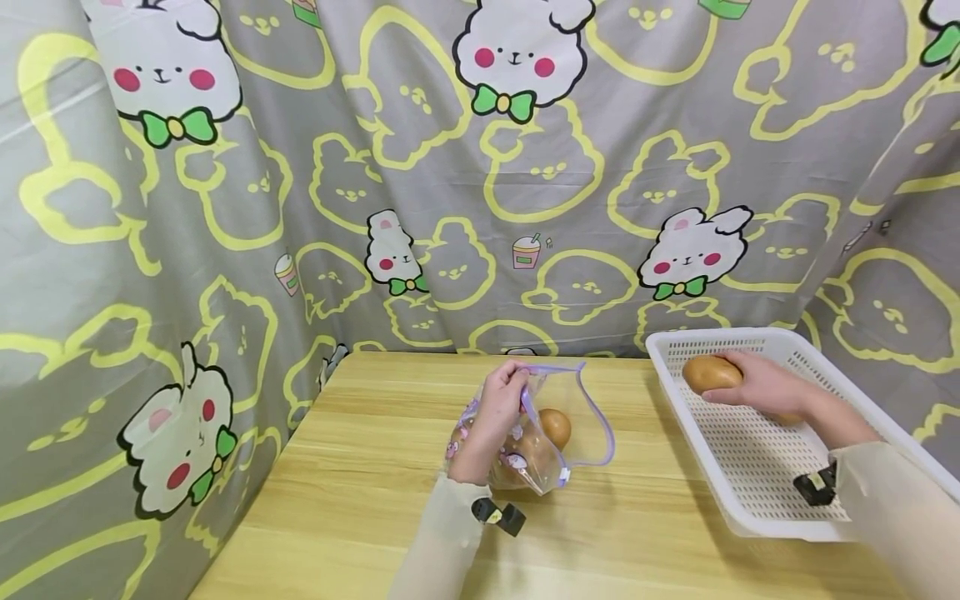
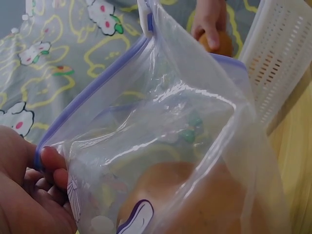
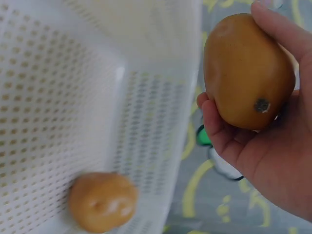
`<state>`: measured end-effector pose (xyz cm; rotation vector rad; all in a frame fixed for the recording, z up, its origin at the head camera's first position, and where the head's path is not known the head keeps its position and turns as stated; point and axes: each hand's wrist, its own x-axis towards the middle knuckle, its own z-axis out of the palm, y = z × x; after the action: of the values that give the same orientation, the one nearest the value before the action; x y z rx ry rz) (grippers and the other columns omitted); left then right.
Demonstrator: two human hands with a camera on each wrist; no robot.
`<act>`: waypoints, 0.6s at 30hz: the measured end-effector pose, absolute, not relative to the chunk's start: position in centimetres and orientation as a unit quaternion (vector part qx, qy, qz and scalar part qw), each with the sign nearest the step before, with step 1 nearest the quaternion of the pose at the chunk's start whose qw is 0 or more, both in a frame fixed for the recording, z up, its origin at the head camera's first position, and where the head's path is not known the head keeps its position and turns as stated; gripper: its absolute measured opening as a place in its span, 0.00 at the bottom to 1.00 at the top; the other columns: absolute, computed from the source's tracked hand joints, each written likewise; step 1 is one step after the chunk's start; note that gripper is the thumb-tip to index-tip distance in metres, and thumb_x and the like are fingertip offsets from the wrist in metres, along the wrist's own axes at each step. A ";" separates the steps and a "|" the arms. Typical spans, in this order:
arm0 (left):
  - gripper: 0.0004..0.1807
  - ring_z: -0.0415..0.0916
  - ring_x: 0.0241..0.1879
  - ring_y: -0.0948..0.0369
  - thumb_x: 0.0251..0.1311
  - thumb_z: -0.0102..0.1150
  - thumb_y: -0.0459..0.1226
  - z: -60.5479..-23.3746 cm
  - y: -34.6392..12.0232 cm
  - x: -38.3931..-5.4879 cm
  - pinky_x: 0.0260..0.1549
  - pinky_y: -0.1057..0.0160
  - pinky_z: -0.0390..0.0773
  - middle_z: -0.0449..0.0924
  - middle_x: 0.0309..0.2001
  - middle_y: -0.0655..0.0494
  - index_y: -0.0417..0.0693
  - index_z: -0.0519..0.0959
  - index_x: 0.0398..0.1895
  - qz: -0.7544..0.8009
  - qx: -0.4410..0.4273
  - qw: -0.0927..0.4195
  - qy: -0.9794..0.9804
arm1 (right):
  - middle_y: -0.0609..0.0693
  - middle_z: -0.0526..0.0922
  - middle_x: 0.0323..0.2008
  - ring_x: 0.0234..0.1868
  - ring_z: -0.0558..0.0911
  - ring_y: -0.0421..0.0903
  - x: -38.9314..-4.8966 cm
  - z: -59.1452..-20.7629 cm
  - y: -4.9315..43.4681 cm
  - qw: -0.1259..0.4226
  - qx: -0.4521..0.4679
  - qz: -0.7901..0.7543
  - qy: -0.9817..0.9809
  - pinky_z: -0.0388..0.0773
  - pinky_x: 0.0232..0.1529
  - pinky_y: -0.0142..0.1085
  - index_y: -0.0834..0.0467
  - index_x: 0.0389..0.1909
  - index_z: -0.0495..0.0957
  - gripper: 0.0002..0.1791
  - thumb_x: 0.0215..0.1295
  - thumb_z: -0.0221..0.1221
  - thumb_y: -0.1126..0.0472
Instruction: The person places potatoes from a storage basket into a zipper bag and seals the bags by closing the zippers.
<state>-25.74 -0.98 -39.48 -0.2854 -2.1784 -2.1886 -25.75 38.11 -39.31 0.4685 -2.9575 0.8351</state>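
My left hand [image 1: 501, 402] pinches the purple-edged rim of a clear zip bag [image 1: 584, 417] printed with small cartoon figures. The bag's mouth gapes toward the right, and a white slider sits at one end of the rim. Inside lie rounded orange-brown, potato-like pieces [image 1: 555, 428]. Over the far left part of a white basket [image 1: 731, 527], my right hand [image 1: 772, 385] grips another smooth potato-like piece [image 3: 248, 70], thumb on one side and fingers curled around the other. A dark round scar shows on its skin. One more potato-like piece [image 3: 103, 201] is in the basket, partly hidden by my hand in the head view.
The wooden table [image 1: 337, 500] carries the bag in the middle and the perforated basket on the right. A grey curtain [image 1: 450, 192] with cartoon prints hangs behind the table and along both sides. Small black devices [image 1: 498, 516] are strapped at both wrists.
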 end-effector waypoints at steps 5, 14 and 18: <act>0.11 0.57 0.12 0.68 0.68 0.45 0.32 -38.8 -1.1 -25.2 0.10 0.74 0.60 0.63 0.17 0.59 0.31 0.76 0.42 -0.702 -0.099 0.017 -0.705 | 0.53 0.77 0.38 0.33 0.75 0.45 -24.0 -37.6 35.8 0.038 0.176 0.256 -0.950 0.70 0.31 0.40 0.62 0.63 0.63 0.42 0.54 0.67 0.44; 0.11 0.54 0.11 0.70 0.67 0.48 0.31 -38.3 -1.1 -24.5 0.09 0.75 0.56 0.61 0.17 0.62 0.30 0.77 0.43 -0.700 -0.110 0.034 -0.705 | 0.54 0.76 0.47 0.36 0.75 0.45 -21.2 -35.8 31.3 0.093 0.235 0.261 -0.932 0.72 0.34 0.39 0.58 0.64 0.64 0.38 0.56 0.66 0.48; 0.11 0.55 0.11 0.70 0.66 0.51 0.34 -39.5 -0.9 -25.4 0.09 0.75 0.56 0.61 0.17 0.62 0.34 0.79 0.42 -0.703 -0.102 0.037 -0.703 | 0.53 0.74 0.51 0.39 0.74 0.45 -20.5 -35.2 29.8 0.099 0.262 0.272 -0.921 0.71 0.37 0.41 0.57 0.64 0.63 0.37 0.56 0.67 0.51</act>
<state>-25.44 -0.94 -39.50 -0.3145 -2.1577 -2.1568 -20.47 29.80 -35.17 0.7752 -2.7231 0.8037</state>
